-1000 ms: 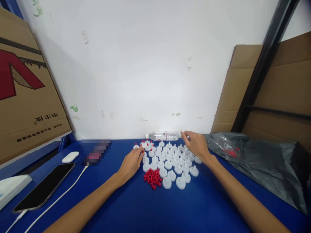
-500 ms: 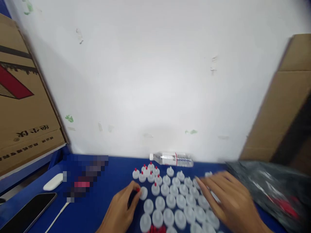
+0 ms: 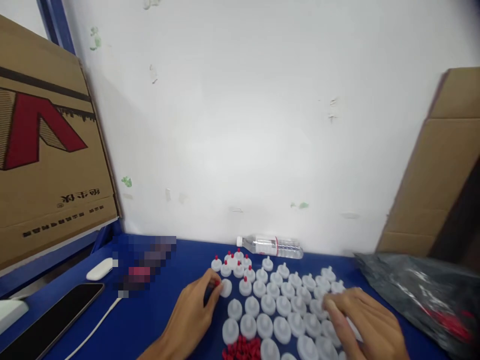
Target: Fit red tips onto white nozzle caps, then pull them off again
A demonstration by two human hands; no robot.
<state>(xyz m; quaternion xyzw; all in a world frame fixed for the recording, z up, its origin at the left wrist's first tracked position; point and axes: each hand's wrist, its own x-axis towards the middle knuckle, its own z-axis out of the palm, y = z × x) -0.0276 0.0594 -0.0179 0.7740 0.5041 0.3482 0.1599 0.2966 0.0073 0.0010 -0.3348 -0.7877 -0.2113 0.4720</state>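
My left hand (image 3: 197, 307) is closed in a pinch at the red tip of one white round nozzle piece (image 3: 225, 288), which is tilted on its side. Beside it stand several similar white pieces with red caps (image 3: 245, 287) on their stems. My right hand (image 3: 365, 320) is over the right side of a group of uncapped white nozzle pieces (image 3: 283, 306). Its fingers are curled and the thumb and index tips come together; what is between them, if anything, is hidden. A pile of small red caps (image 3: 243, 349) lies at the near edge of the view.
A clear plastic bottle (image 3: 268, 246) lies against the white wall. On the left are a phone (image 3: 48, 320), a white cable (image 3: 93, 330) and a white case (image 3: 99, 269). A dark plastic bag (image 3: 420, 290) lies right; cardboard boxes (image 3: 56, 130) flank both sides.
My right hand has gone from stretched, blurred fingers to curled ones, lower over the white pieces. My left hand keeps its pinch. The view has shifted a little, showing more red caps.
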